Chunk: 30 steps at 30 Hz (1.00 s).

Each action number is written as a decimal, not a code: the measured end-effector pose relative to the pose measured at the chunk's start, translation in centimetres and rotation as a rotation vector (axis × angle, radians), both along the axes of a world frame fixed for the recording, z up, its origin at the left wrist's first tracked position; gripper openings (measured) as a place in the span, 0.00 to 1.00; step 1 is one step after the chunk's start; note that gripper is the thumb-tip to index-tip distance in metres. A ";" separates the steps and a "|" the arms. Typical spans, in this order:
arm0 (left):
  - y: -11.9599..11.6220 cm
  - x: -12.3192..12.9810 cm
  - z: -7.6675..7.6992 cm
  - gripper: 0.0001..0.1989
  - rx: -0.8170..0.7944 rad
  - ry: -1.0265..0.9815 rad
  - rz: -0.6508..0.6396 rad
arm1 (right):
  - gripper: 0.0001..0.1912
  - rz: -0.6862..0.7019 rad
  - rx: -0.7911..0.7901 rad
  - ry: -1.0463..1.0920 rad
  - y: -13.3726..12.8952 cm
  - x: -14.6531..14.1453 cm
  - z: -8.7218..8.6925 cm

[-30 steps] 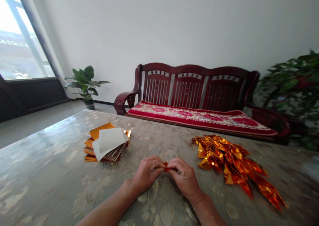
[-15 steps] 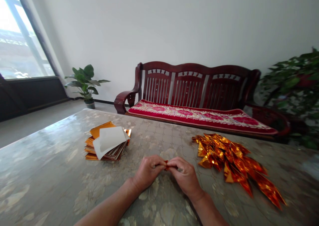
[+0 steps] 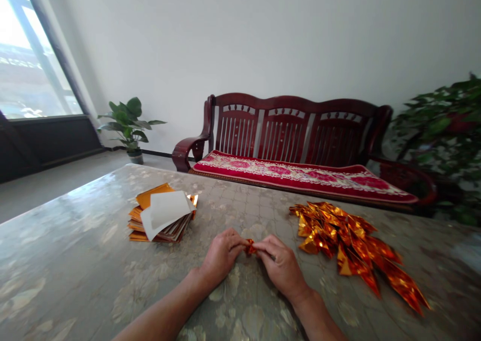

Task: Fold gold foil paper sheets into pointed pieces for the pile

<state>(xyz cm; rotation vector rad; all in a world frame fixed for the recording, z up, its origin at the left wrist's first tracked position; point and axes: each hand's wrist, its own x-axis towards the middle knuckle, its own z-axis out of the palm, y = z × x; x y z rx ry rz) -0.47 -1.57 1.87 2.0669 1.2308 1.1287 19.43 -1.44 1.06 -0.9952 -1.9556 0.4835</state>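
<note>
Between my two hands, near the middle of the table, is a small piece of shiny orange foil (image 3: 250,247). My left hand (image 3: 224,253) pinches its left side with thumb and fingertips. The right side is pinched by my right hand (image 3: 281,263). A stack of orange and gold foil sheets (image 3: 150,199) lies at the left, with white-backed sheets (image 3: 169,210) uppermost. On the right rests a pile of folded, pointed orange foil pieces (image 3: 349,236).
The table (image 3: 90,261) has a glossy floral cover. Beyond its far edge stands a dark red wooden bench (image 3: 285,125) with a red patterned cushion (image 3: 300,175). Potted plants stand at the left (image 3: 130,125) and right (image 3: 447,135).
My hands have moved slightly apart, so more of the small orange foil piece shows between the fingertips. The stack and the pile look the same.
</note>
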 end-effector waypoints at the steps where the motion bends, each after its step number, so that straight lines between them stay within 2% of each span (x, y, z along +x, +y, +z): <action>1: 0.0 0.0 -0.1 0.11 -0.005 -0.006 0.007 | 0.12 -0.019 0.011 -0.012 0.0 0.1 -0.1; 4: -0.2 0.2 -0.3 0.09 -0.017 -0.018 0.042 | 0.12 -0.065 0.040 -0.048 0.0 0.4 -0.2; 8: -0.2 0.3 -0.3 0.10 -0.043 -0.021 0.044 | 0.11 -0.054 0.045 -0.056 -0.1 0.5 -0.2; 19: -0.1 0.5 -0.3 0.09 -0.187 -0.095 0.046 | 0.12 -0.054 -0.034 -0.042 0.0 0.2 -0.4; 26: 0.1 0.9 -0.8 0.06 -0.252 -0.159 0.092 | 0.08 -0.066 -0.115 0.049 -0.2 -0.9 -0.4; 30: 0.2 1.1 -1.2 0.04 -0.305 -0.265 0.074 | 0.06 -0.083 -0.145 0.119 -0.1 -1.4 -0.3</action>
